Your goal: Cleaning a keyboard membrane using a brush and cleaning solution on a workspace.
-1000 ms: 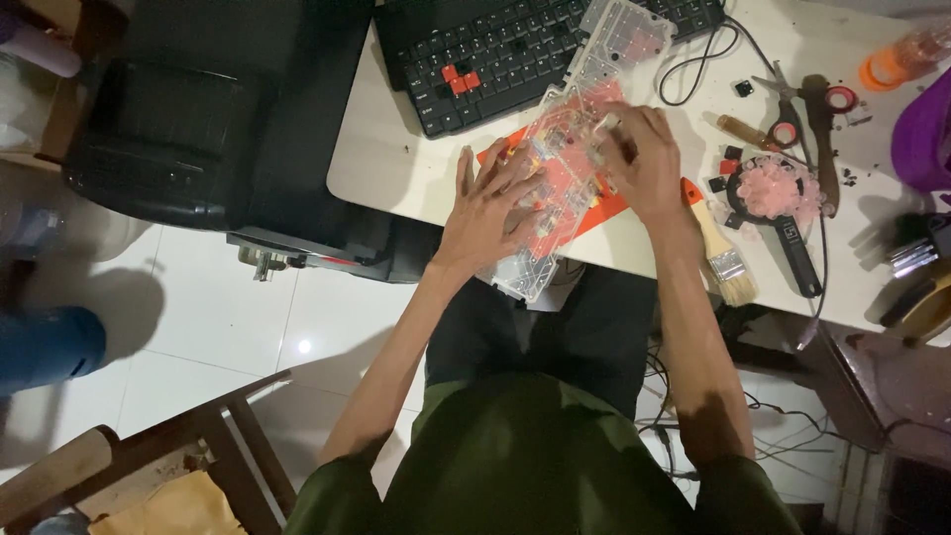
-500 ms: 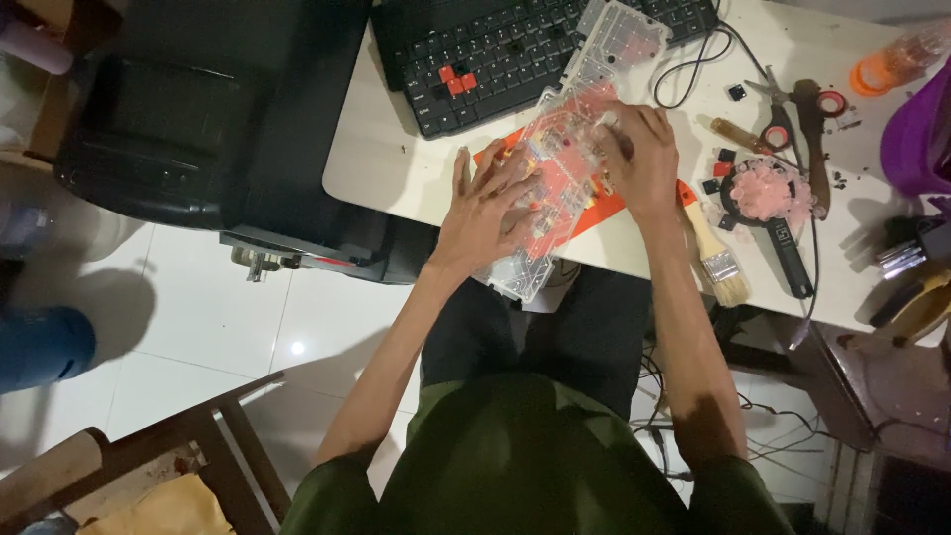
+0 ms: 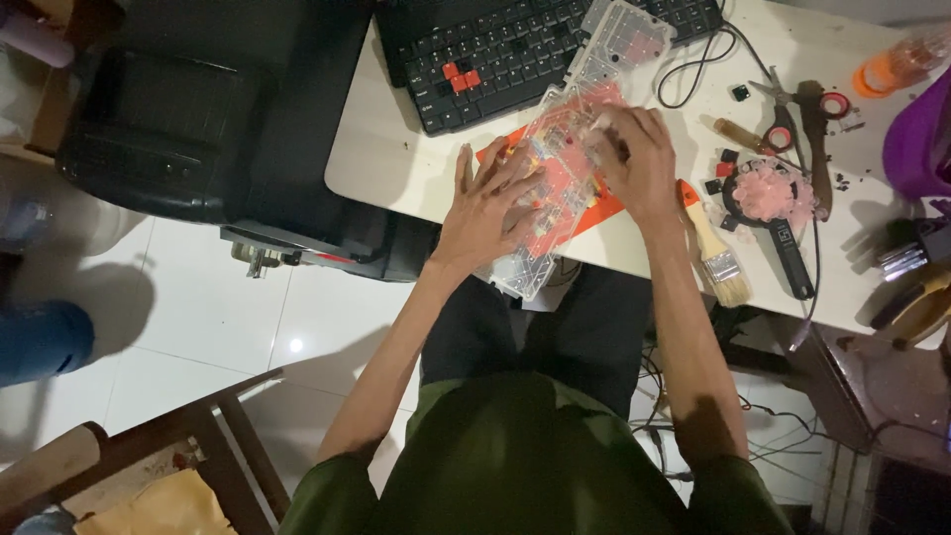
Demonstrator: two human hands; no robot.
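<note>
A long clear plastic keyboard membrane sheet lies slantwise across the white desk, over an orange sheet. My left hand lies flat on its lower half, fingers spread. My right hand rests on its middle, fingers curled as if pinching something small that I cannot make out. A black keyboard with a few red keys lies just beyond the sheet.
A paintbrush lies right of my right hand. Further right are a black round tool holding pink rubber domes, scissors, loose keycaps, a cable and an orange bottle. A black printer sits left of the desk; a wooden chair stands lower left.
Both hands stay on the clear sheet. My left hand's fingers have shifted slightly on it, and the view has moved a little.
</note>
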